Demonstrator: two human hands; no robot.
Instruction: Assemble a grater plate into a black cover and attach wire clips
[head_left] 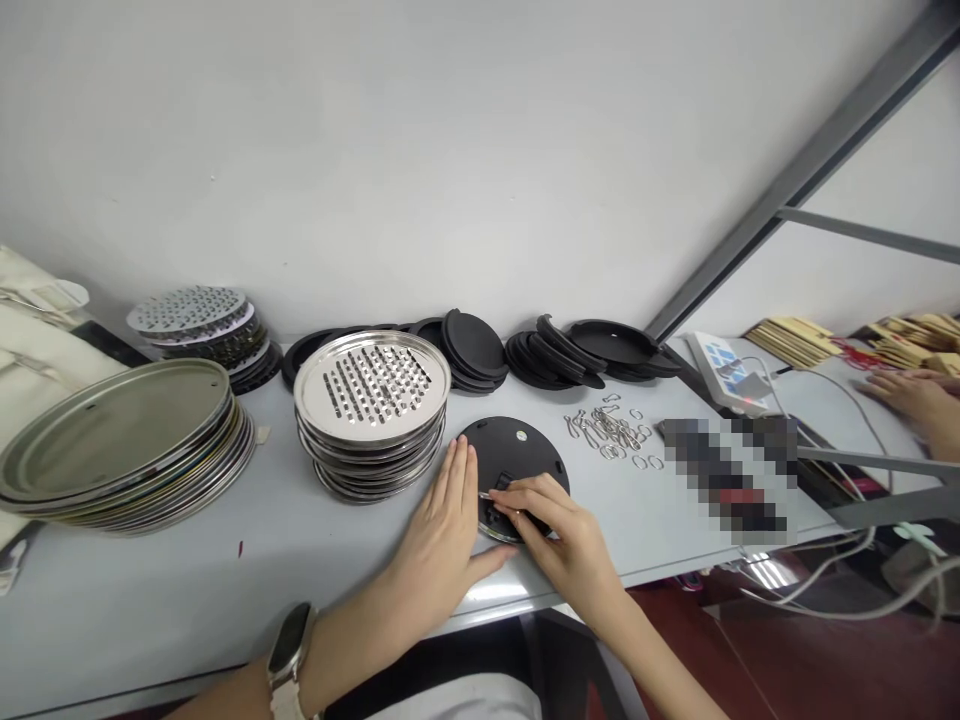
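A round black disc (517,450), with small slots near its rim and a pale round spot, lies on the grey table. My left hand (442,520) rests along the disc's left edge, fingers stretched out flat and thumb spread toward the front. Over the lower part of the disc, my right hand (551,520) is closed in a pinch on a small thin metal piece (484,495); its exact kind is too small to make out. Right of the disc lies a loose heap of small metal rings and clasps (611,428).
Stacked round metal grater plates (373,395) stand left of my hands, beside a pile of large metal trays (120,430). Black round lids (476,345) lean along the wall. Farther right are a blurred dark object (731,475), a white device (724,370) and another person's hand (911,400).
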